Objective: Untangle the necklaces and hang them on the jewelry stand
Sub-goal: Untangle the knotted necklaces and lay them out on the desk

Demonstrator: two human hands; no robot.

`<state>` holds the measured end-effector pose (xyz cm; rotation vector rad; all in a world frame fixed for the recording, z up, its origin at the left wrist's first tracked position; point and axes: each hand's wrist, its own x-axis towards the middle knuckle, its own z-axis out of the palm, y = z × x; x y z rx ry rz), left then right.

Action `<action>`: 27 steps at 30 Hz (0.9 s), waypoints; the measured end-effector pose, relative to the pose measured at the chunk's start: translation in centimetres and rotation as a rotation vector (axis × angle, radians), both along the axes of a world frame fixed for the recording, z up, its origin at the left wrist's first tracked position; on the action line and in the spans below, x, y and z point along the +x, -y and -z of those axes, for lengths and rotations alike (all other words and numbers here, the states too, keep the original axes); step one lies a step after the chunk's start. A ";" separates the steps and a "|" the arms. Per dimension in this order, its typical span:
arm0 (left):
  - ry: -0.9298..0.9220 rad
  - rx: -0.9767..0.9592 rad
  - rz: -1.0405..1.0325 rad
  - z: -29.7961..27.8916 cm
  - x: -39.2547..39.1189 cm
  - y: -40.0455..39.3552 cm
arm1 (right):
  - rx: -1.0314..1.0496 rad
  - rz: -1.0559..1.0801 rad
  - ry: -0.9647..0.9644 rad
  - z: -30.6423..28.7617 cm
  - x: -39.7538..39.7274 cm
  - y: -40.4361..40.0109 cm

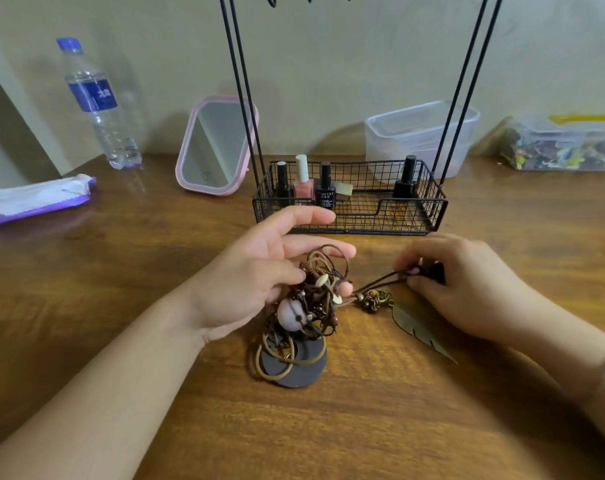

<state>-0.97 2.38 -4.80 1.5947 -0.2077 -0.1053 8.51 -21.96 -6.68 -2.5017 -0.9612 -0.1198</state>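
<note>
Tangling: necklaces [304,306], a knot of tan and dark brown cords with pinkish round beads, pale oval beads, a dark disc pendant and a bronze leaf pendant [422,327]
Place: on the surface [155,271], in front of the jewelry stand [349,199]
Left hand [256,271]: fingers curled loosely round the knot, lifting its upper loops
Right hand [467,282]: grip clamped on a dark cord pulled sideways from the knot
Stand: black wire basket holding nail polish bottles [303,178], tall black rods rising
Surface: brown wood grain
Room: water bottle [97,102], pink mirror [218,147], clear tub [418,136], wipes pack [38,199], plain wall behind
</note>
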 end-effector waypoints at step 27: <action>0.126 0.046 0.175 -0.2 -0.3 0.6 | 0.516 -0.423 -0.011 -1.0 -4.1 -1.3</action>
